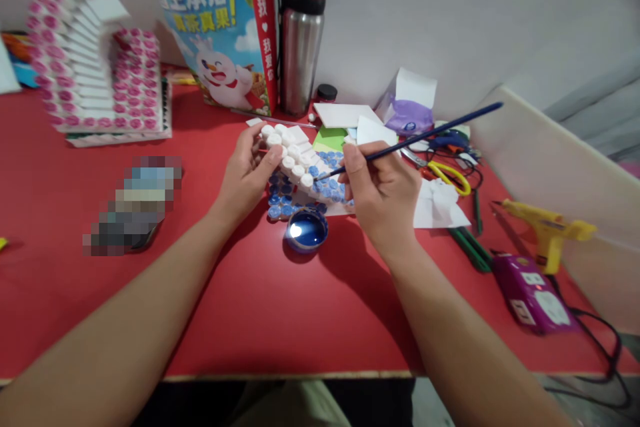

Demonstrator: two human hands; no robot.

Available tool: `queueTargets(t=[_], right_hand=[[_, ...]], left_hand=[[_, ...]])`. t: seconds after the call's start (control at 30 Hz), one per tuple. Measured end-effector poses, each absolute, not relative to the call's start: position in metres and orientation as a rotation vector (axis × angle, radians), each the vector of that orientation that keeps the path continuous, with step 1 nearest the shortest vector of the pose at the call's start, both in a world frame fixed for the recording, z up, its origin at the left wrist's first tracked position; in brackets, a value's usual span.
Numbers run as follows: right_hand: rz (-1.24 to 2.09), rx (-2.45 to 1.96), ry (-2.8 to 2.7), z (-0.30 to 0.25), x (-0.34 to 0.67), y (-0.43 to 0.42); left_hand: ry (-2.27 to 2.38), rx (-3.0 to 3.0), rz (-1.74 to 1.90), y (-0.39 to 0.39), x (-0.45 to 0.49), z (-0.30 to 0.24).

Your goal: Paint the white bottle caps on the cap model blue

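My left hand (245, 170) grips the left end of a craft model (289, 159) covered in rows of small round rosettes, white at that end and blue toward the right and below. In my right hand (383, 193) is a paintbrush (435, 132) with a long dark blue handle, held like a pen. Its tip touches or nearly touches a rosette where white meets blue. Just below the model stands a small round pot of blue paint (307, 230), uncovered. My fingers hide part of the model's left edge and right side.
On the red table (280, 320) are a pink-and-white rosette model (90, 53), a paper bag (220, 33), a steel flask (303, 40), yellow-handled scissors (453, 177), a green cutter (470, 248), a yellow glue gun (545, 223) and a purple power strip (533, 293) with trailing cables.
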State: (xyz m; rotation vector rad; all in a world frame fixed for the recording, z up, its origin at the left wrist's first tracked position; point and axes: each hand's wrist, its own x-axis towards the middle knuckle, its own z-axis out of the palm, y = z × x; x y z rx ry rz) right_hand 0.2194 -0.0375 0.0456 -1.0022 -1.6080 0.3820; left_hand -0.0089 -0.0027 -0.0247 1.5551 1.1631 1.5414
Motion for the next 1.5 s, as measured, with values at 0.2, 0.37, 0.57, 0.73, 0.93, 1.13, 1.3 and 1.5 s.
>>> queueTargets(t=[0.2,0.37,0.57,0.73,0.93,1.13,1.3,1.5], right_hand=[[0.439,-0.985,-1.55,0.044,0.219,-0.034],[0.513,-0.944,-1.562,0.041,0.219,-0.032],[0.389,-0.983,-1.568,0.049,0.223,-0.032],[0.382,-0.984,-1.449,0.058,0.227,-0.031],[0.475,-0.897,-1.328,0.071,0.223,-0.03],[0.753,-0.932,-1.057,0.06,0.243,-0.026],[0.751,-0.918,-0.902,0.045,0.267,-0.024],[0.772,-0.903,-0.9,0.04,0.271,-0.02]], left_hand=[[1.163,1.549,1.548,-0.002,-0.009,-0.026],[1.156,1.536,1.566,-0.001,-0.008,-0.028],[1.133,1.509,1.603,0.0,-0.005,-0.029],[1.123,1.49,1.611,0.001,-0.005,-0.031],[1.173,1.45,1.621,0.001,-0.007,-0.034],[1.212,1.415,1.611,0.0,-0.009,-0.032],[1.255,1.456,1.608,-0.003,-0.01,-0.032],[1.21,1.473,1.645,-0.002,-0.009,-0.035]])
